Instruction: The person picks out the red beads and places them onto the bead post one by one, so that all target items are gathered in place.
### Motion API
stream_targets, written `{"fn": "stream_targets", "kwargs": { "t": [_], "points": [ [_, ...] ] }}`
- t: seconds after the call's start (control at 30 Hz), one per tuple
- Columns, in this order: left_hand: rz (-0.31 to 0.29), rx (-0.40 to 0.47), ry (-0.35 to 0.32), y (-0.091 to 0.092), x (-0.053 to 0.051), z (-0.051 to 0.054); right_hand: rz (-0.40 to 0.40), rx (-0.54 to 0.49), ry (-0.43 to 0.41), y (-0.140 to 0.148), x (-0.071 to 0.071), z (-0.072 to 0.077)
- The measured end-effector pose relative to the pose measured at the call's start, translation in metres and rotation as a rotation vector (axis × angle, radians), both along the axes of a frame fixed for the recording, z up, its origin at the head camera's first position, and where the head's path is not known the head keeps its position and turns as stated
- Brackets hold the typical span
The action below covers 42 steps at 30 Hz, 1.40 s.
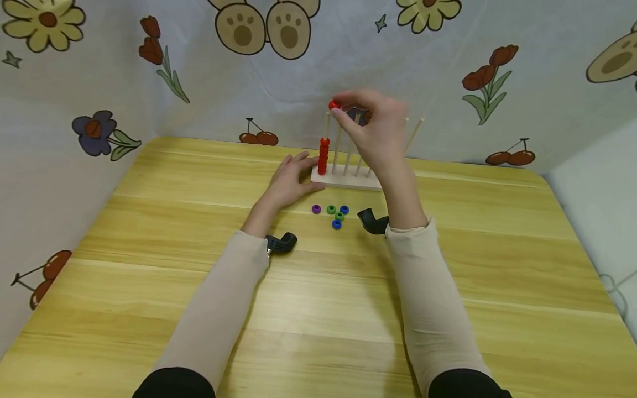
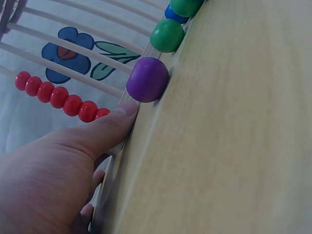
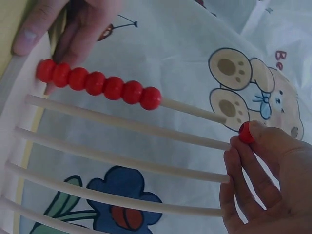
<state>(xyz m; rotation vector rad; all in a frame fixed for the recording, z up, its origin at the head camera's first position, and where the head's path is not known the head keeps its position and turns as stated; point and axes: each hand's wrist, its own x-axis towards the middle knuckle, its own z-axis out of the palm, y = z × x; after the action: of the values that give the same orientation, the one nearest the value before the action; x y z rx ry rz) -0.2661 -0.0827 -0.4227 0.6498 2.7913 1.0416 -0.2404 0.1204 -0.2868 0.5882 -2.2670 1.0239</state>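
Observation:
My right hand [image 1: 380, 130] pinches a red bead [image 3: 246, 132] between thumb and fingertips, just off the top of the leftmost wooden rod [image 3: 195, 110]. Several red beads [image 1: 323, 157] are stacked on that rod, from the base upward. The rod rises from a pale wooden base [image 1: 348, 181] that carries several more rods, which are bare where visible. At the base's left end, my left hand [image 2: 63, 165] holds it, thumb on the front side and fingers behind. A purple bead [image 2: 147, 79] lies close to the left thumb.
In front of the base, green beads [image 1: 330, 209] and blue beads [image 1: 337, 224] lie loose on the wood-grain table [image 1: 318, 309]. Behind the base hangs a patterned cloth [image 1: 199, 110]. Black wrist devices [image 1: 282, 243] stick out near both wrists.

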Motion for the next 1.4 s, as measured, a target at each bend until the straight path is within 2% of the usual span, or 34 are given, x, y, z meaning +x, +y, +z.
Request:
{"fn": "stream_targets", "kwargs": {
  "t": [0.13, 0.3, 0.47, 0.63, 0.7, 0.83, 1.0, 1.2, 1.3, 1.4],
  "points": [
    [-0.006, -0.003, 0.004, 0.000, -0.002, -0.001, -0.029, 0.061, 0.016, -0.004, -0.002, -0.004],
    [-0.018, -0.012, 0.011, 0.001, -0.003, 0.000, -0.038, 0.121, -0.013, -0.005, -0.005, -0.009],
    [-0.028, -0.014, 0.017, 0.002, -0.004, 0.001, -0.048, 0.155, -0.034, -0.005, -0.007, -0.012],
    [-0.035, -0.010, 0.023, 0.002, -0.004, 0.001, -0.053, 0.177, -0.021, -0.003, -0.004, -0.014],
    [-0.037, -0.007, 0.021, 0.003, -0.004, 0.001, -0.049, 0.163, 0.003, -0.001, -0.003, -0.014],
    [-0.039, -0.004, 0.017, 0.004, -0.003, 0.000, -0.033, 0.094, 0.106, 0.008, 0.001, -0.015],
    [-0.033, -0.002, 0.012, 0.006, -0.004, -0.001, -0.070, 0.012, 0.189, 0.027, 0.010, -0.010],
    [-0.002, -0.007, -0.015, 0.004, -0.003, -0.001, -0.137, -0.079, 0.211, 0.054, 0.020, -0.010],
    [0.011, -0.005, -0.024, 0.002, -0.003, -0.002, -0.158, -0.042, 0.205, 0.070, 0.024, -0.017],
    [0.022, 0.000, -0.029, -0.001, -0.002, -0.003, -0.173, 0.002, 0.162, 0.086, 0.028, -0.028]
  ]
}}
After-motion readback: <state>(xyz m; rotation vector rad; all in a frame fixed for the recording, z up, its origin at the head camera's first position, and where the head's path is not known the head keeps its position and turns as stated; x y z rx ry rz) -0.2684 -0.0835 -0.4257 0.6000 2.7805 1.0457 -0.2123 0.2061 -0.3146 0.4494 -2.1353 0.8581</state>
